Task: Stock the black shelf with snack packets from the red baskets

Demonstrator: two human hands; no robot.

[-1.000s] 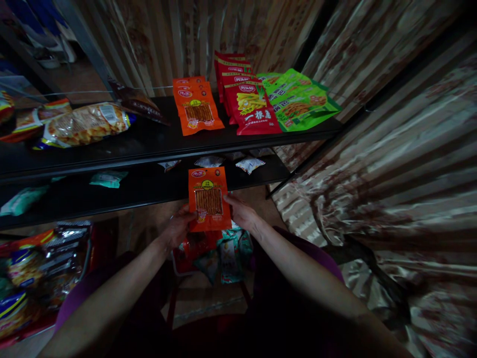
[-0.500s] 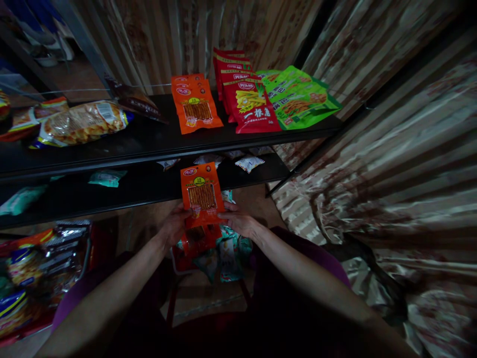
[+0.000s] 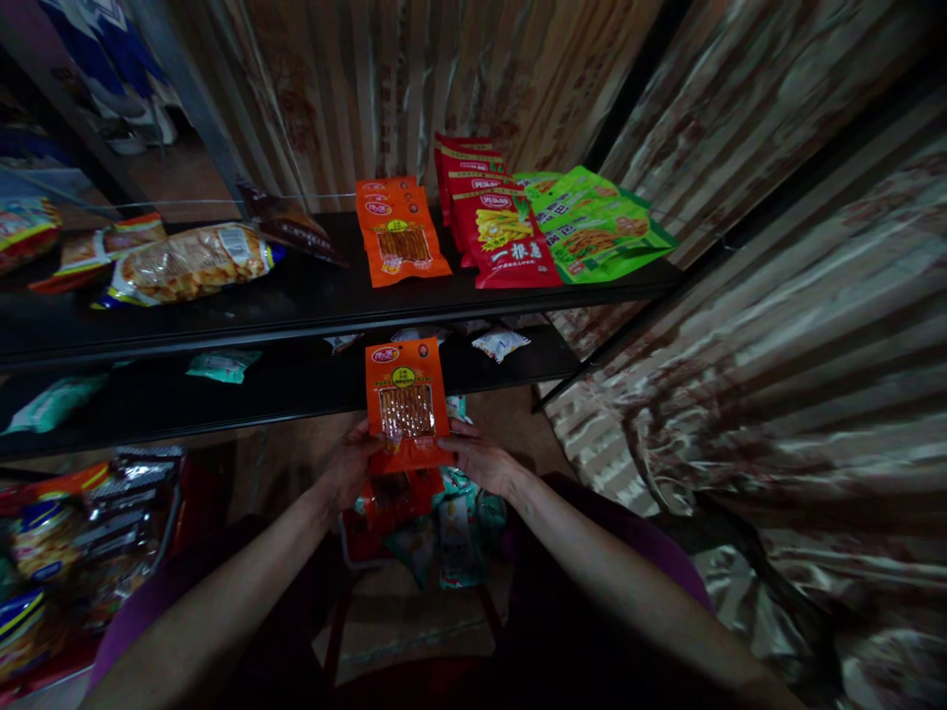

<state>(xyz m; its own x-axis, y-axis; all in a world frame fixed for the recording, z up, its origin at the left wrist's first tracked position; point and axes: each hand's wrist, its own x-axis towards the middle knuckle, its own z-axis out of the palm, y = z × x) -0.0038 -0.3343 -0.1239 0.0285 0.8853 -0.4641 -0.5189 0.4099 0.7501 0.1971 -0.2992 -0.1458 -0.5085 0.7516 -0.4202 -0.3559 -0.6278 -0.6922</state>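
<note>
An orange snack packet (image 3: 404, 404) is held upright between my two hands, its printed front and clear window facing me. My left hand (image 3: 353, 459) grips the lower left edge, thumb on the front. On the lower right edge, my right hand (image 3: 479, 458) is closed in the same way. Just beneath it, more orange packets (image 3: 400, 496) and green packets (image 3: 460, 532) lie on a red stool or basket in front of my body. Similar orange packets (image 3: 403, 237) rest on the upper black shelf, straight ahead.
The upper shelf (image 3: 318, 296) also bears red packets (image 3: 507, 232), green packets (image 3: 599, 227) and bread-like bags (image 3: 192, 264). Small white and teal packets lie on the lower shelf (image 3: 296, 394). A red basket (image 3: 176, 513) of snacks stands at left; a crumpled curtain (image 3: 814, 325) hangs at right.
The view has tilted a little, so the shelves appear lower. The held packet now catches light on its window. Both hands keep their hold on it.
</note>
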